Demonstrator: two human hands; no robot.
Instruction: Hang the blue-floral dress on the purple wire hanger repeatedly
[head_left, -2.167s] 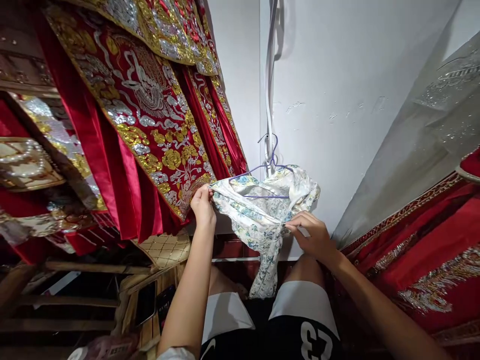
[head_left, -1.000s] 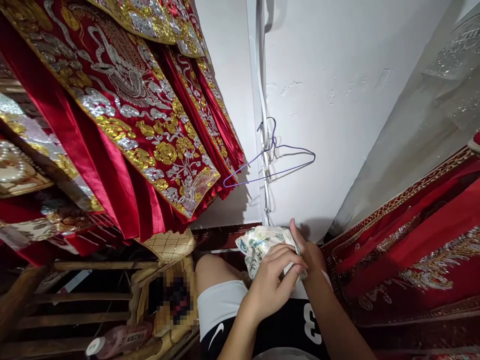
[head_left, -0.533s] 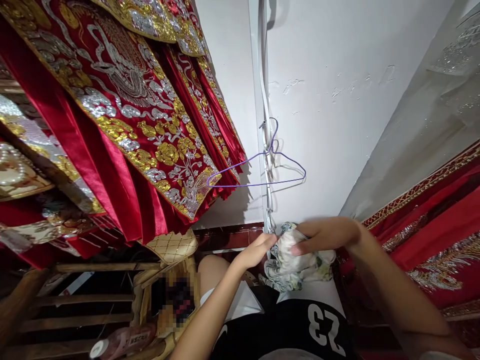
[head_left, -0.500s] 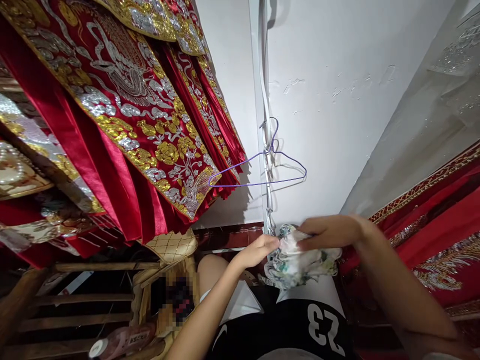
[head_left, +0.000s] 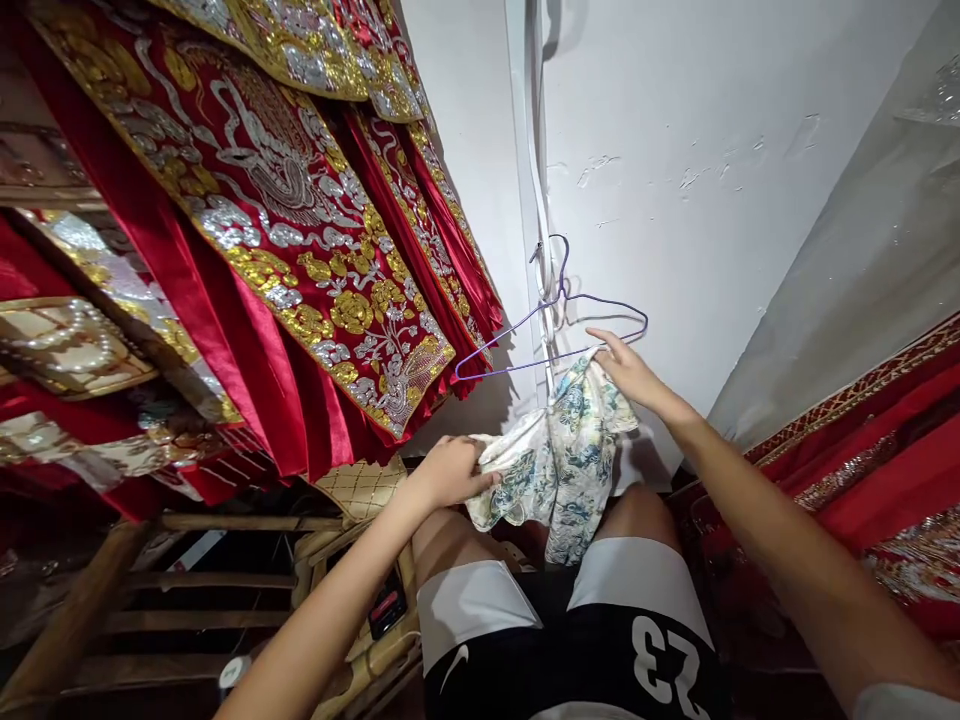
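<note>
A small floral garment [head_left: 581, 450], white with a blue-green print, is stretched between my hands above my knees. My left hand [head_left: 454, 470] grips its left edge, with the thumb over the cloth. Higher up, my right hand [head_left: 628, 372] pinches the garment's upper right part, one finger stretched out. Just behind that hand is a purple wire hanger [head_left: 510, 370], hooked on a white strap or cord along the wall. The hanger's lower bar passes close behind the garment's top; whether they touch I cannot tell.
Red costumes with gold and silver sequins [head_left: 352, 310] hang at the left. A wooden rack [head_left: 225, 580] stands below them, beside a wooden stool with a dark phone-like object [head_left: 388, 610]. More red embroidered fabric [head_left: 862, 450] lies at the right. A white wall [head_left: 675, 200] is ahead.
The bunched garment has been spread out and raised toward the hanger. My right hand has moved up; my left hand has moved left and slightly up. The view has shifted a little.
</note>
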